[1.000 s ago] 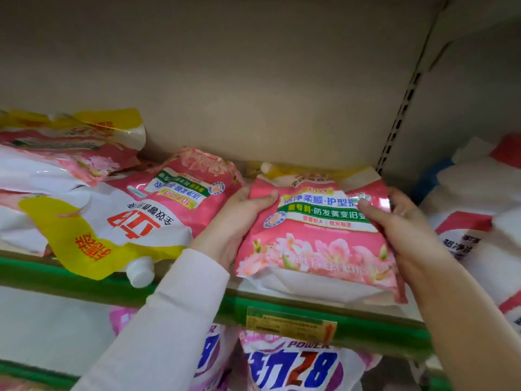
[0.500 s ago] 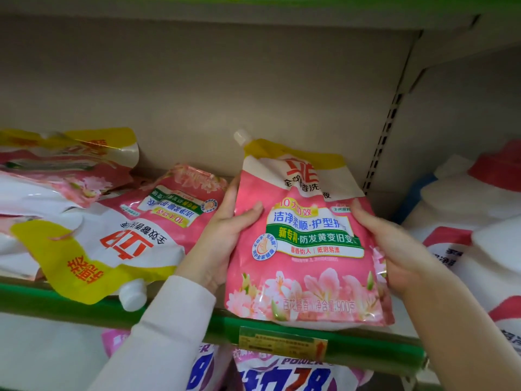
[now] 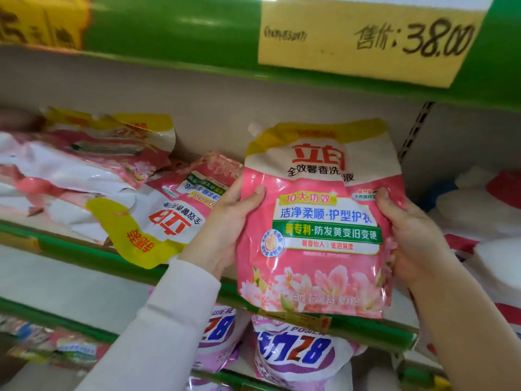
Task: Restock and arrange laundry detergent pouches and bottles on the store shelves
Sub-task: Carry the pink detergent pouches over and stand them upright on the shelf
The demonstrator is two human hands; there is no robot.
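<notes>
A pink detergent pouch [image 3: 318, 221] with a yellow and white top and a corner spout stands upright at the front of the green-edged shelf [image 3: 84, 258]. My left hand [image 3: 225, 230] grips its left side, thumb on the front. On the pouch's right edge my right hand [image 3: 408, 238] holds it the same way. To the left, a matching pouch [image 3: 169, 221] lies flat with its label upside down and its yellow top hanging over the shelf edge. More pink and white pouches [image 3: 84, 165] are piled further left.
White bottles with red labels [image 3: 485, 221] stand at the right, past a slotted upright [image 3: 414, 131]. The shelf above carries a yellow price tag [image 3: 366, 38] on its green lip. Purple and white pouches [image 3: 296, 351] fill the shelf below.
The pink pouch was lying flat on the shelf; both hands have raised it upright, label facing me. The view has tilted upward, bringing the upper shelf's price tag in.
</notes>
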